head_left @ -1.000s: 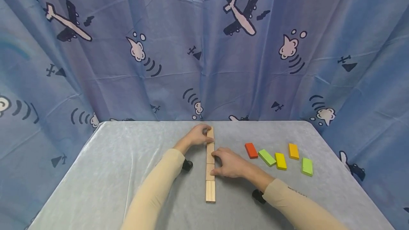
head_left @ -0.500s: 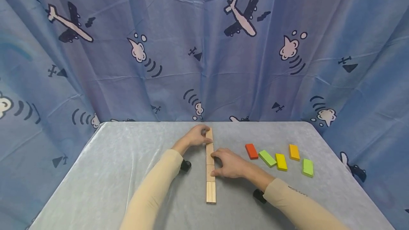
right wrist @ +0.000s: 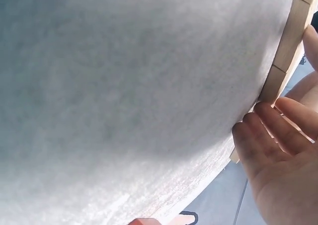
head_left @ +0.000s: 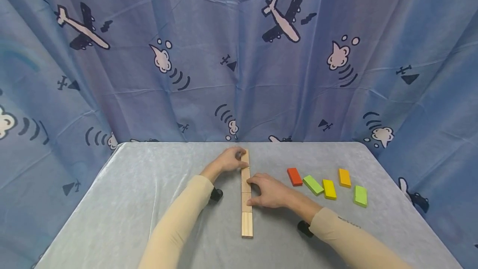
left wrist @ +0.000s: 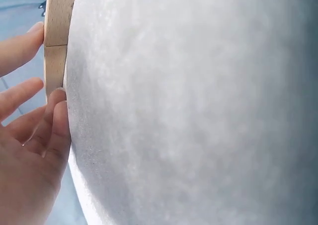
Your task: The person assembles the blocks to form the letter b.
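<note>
Several plain wooden blocks lie flat, end to end, in a straight row running away from me; the nearest wooden block (head_left: 247, 225) stands free of both hands. At the row's left side my left hand (head_left: 228, 160) touches the farthest wooden block (head_left: 246, 157) with thumb and fingertips. Lower down, on the right side, my right hand (head_left: 270, 192) rests its spread index finger and thumb against the middle wooden blocks (head_left: 246, 190). Both wrist views show fingertips along the edges of the row (left wrist: 59, 19), with the fingers fairly straight. Some fingertip contact is hidden.
Right of the row lie a red block (head_left: 294, 177), a green block (head_left: 313, 185), a yellow block (head_left: 329, 189), an orange-yellow block (head_left: 345, 178) and another green block (head_left: 360, 196). A grey cloth covers the table (head_left: 142, 202); a blue curtain (head_left: 194, 53) hangs behind.
The hands stay at the row with almost no movement. The whole scene shifts slightly in the head view.
</note>
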Available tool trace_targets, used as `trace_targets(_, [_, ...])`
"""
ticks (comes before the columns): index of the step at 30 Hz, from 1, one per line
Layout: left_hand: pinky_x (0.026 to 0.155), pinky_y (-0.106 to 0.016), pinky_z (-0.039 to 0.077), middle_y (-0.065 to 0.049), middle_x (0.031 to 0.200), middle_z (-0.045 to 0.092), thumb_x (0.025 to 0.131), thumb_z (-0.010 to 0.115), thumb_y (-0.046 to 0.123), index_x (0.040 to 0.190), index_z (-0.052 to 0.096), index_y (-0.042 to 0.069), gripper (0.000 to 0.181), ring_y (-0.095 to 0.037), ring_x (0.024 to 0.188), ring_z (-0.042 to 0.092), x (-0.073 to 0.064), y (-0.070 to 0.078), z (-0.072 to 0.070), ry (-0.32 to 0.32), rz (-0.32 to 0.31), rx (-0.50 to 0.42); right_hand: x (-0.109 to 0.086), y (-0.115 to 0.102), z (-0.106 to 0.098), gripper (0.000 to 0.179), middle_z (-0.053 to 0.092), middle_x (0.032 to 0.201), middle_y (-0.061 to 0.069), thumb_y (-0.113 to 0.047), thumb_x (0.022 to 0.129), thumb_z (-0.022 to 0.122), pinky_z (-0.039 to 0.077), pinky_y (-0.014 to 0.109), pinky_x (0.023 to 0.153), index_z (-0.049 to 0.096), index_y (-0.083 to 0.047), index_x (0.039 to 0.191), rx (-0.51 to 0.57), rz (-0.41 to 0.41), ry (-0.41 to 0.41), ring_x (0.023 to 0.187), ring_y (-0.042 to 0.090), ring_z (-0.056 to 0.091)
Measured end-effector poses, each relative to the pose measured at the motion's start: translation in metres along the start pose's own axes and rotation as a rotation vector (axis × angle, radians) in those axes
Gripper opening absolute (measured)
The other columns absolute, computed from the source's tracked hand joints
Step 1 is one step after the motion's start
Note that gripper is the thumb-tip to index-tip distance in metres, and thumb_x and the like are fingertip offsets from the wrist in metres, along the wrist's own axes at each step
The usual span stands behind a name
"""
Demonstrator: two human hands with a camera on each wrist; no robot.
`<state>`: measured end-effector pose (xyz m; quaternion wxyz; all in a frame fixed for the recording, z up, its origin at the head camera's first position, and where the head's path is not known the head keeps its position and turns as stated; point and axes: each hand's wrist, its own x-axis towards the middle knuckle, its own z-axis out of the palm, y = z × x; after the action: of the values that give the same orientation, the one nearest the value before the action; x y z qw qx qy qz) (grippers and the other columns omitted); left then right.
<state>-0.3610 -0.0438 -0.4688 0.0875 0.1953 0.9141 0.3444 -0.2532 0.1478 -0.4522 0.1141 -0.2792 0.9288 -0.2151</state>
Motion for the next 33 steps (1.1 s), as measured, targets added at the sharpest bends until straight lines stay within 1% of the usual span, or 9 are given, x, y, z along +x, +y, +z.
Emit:
trace_targets(5, [0.099,-0.044,0.049,-0.013,0.131,0.064,0.092,0.076,0.029,0.134,0.063,0.004,0.05,-0.025,0.112,0.06,-0.002,0.001,0.0,0.018,0.015,0.041,-0.004,-0.001,-0.003,0.061,0.061,0.131,0.012,-0.036,0.087,0.081,0.047,0.047,0.103,0.062,-0.001,0.133,0.01,-0.019,0.014,0.12,0.027,0.056])
trace_targets(9, [0.098,-0.042,0.051,-0.012,0.125,0.067,0.093,0.075,0.028,0.124,0.067,0.003,0.041,-0.025,0.112,0.062,-0.005,0.002,-0.002,0.042,0.04,0.07,-0.01,-0.001,-0.006,0.056,0.064,0.125,0.012,-0.033,0.087,0.081,0.049,0.048,0.101,0.064,0.0,0.129,0.015,-0.037,0.021,0.116,0.027,0.059])
trace_targets(12, [0.098,-0.041,0.051,-0.013,0.12,0.069,0.093,0.075,0.025,0.119,0.069,0.002,0.036,-0.026,0.112,0.064,-0.008,0.001,-0.002,0.052,0.064,0.092,-0.016,0.0,-0.009,0.052,0.065,0.122,0.012,-0.03,0.088,0.08,0.049,0.048,0.101,0.065,0.0,0.128,0.006,-0.049,0.028,0.115,0.028,0.06])
trace_targets(16, [0.089,-0.038,0.054,-0.012,0.108,0.071,0.093,0.074,0.023,0.118,0.07,0.0,0.034,-0.024,0.099,0.066,-0.014,0.002,-0.003,0.052,0.07,0.122,-0.024,0.002,-0.012,0.049,0.066,0.121,0.011,-0.028,0.09,0.078,0.049,0.049,0.101,0.065,0.001,0.127,-0.018,-0.052,0.033,0.115,0.028,0.061])
trace_targets(18, [0.084,-0.037,0.055,-0.011,0.104,0.071,0.093,0.073,0.022,0.118,0.07,0.0,0.033,-0.022,0.093,0.066,-0.018,0.003,-0.003,0.053,0.068,0.13,-0.028,0.003,-0.013,0.049,0.066,0.122,0.011,-0.029,0.09,0.078,0.049,0.05,0.101,0.066,0.0,0.128,-0.031,-0.044,0.035,0.116,0.028,0.06])
trace_targets(20, [0.082,-0.036,0.056,-0.011,0.103,0.071,0.094,0.072,0.021,0.118,0.07,0.0,0.032,-0.022,0.092,0.066,-0.022,0.006,-0.004,0.054,0.068,0.131,-0.032,0.005,-0.014,0.048,0.066,0.123,0.011,-0.029,0.091,0.077,0.049,0.05,0.102,0.066,-0.001,0.128,-0.039,-0.035,0.045,0.117,0.029,0.06])
trace_targets(27, [0.084,-0.036,0.055,-0.01,0.103,0.071,0.097,0.068,0.021,0.118,0.069,0.0,0.029,-0.022,0.095,0.066,-0.038,0.016,-0.006,0.046,0.111,0.146,-0.045,0.012,-0.022,0.045,0.066,0.128,0.008,-0.028,0.091,0.077,0.048,0.05,0.104,0.067,-0.004,0.128,-0.044,0.028,0.091,0.122,0.028,0.059])
trace_targets(33, [0.084,-0.035,0.054,-0.007,0.1,0.071,0.097,0.068,0.024,0.117,0.07,0.001,0.031,-0.02,0.093,0.066,-0.052,0.024,-0.007,0.065,0.158,0.15,-0.057,0.023,-0.032,0.044,0.065,0.13,0.007,-0.027,0.093,0.076,0.049,0.049,0.103,0.066,-0.004,0.129,-0.074,0.071,0.12,0.122,0.028,0.059])
